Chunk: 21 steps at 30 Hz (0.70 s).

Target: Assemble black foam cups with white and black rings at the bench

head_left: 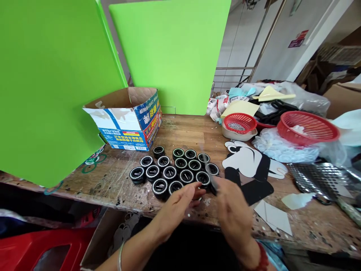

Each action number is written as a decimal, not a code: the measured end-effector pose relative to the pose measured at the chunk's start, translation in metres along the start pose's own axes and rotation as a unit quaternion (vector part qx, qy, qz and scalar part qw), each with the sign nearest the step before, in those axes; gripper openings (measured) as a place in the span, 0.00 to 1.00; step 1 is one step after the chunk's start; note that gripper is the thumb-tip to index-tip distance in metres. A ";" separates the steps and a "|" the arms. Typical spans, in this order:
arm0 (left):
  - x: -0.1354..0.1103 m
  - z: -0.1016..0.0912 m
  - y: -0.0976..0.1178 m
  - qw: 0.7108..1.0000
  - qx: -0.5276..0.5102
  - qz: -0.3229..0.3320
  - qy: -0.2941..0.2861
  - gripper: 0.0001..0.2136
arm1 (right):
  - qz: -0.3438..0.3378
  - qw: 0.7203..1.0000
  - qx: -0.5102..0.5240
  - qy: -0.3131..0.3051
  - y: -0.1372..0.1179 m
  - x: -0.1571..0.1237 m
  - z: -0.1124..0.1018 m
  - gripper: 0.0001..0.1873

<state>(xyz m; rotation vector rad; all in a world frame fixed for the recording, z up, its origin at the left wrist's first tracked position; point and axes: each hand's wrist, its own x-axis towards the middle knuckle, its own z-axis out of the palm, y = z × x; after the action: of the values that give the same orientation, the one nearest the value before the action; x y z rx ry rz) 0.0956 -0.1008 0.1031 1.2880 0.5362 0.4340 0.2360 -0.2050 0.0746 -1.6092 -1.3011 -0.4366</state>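
Stacks of black round discs with pale speckled rims (169, 172) stand grouped on the wooden table, each with a bar across its dark centre. My left hand (180, 201) reaches in at their near edge, fingers stretched and apart, holding nothing that I can see. To its right, my right hand (234, 210) is blurred by motion, with the fingers curled. A thin, smeared grey strip (211, 175) rises from its fingertips past the rightmost stacks; what it is I cannot make out. White and black panda-shaped cutouts (244, 162) lie just beyond the right hand.
An open cardboard box (121, 130) stands behind the stacks at left, before green panels (172, 56). Red baskets (307, 128) and plastic bags crowd the back right. White card pieces (273, 216) lie near the front edge. A red stool (42, 248) is below left.
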 end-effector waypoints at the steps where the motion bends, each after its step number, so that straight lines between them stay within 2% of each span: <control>1: -0.005 0.004 -0.002 0.996 -0.082 -0.025 0.011 0.23 | -0.056 0.998 0.018 -0.037 -0.007 -0.003 0.008 0.19; 3: -0.011 0.006 -0.005 0.983 -0.170 -0.048 0.044 0.21 | -0.113 0.989 0.048 -0.084 -0.017 -0.009 0.020 0.23; 6: -0.014 -0.003 -0.010 0.978 -0.192 -0.040 0.069 0.19 | -0.093 0.985 0.089 -0.113 -0.022 -0.011 0.026 0.23; 9: -0.017 -0.012 -0.014 0.980 -0.180 -0.021 0.082 0.17 | -0.055 0.986 0.099 -0.119 -0.018 -0.001 0.026 0.21; 12: -0.020 -0.015 -0.016 0.986 -0.154 -0.001 0.071 0.16 | -0.039 0.985 0.097 -0.138 -0.014 0.010 0.026 0.19; 18: -0.025 -0.018 -0.012 0.994 -0.064 0.041 0.076 0.12 | 0.027 0.959 0.157 -0.236 -0.021 0.026 0.027 0.07; 21: -0.024 -0.019 -0.013 0.992 -0.056 0.032 0.111 0.16 | -0.007 0.961 0.145 -0.233 -0.026 0.029 0.029 0.06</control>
<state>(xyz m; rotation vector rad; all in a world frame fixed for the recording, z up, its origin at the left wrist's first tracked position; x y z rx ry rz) 0.0649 -0.1026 0.0897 1.1579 0.6479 0.6571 0.2151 -0.1664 0.0948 -1.4990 -1.6392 0.1400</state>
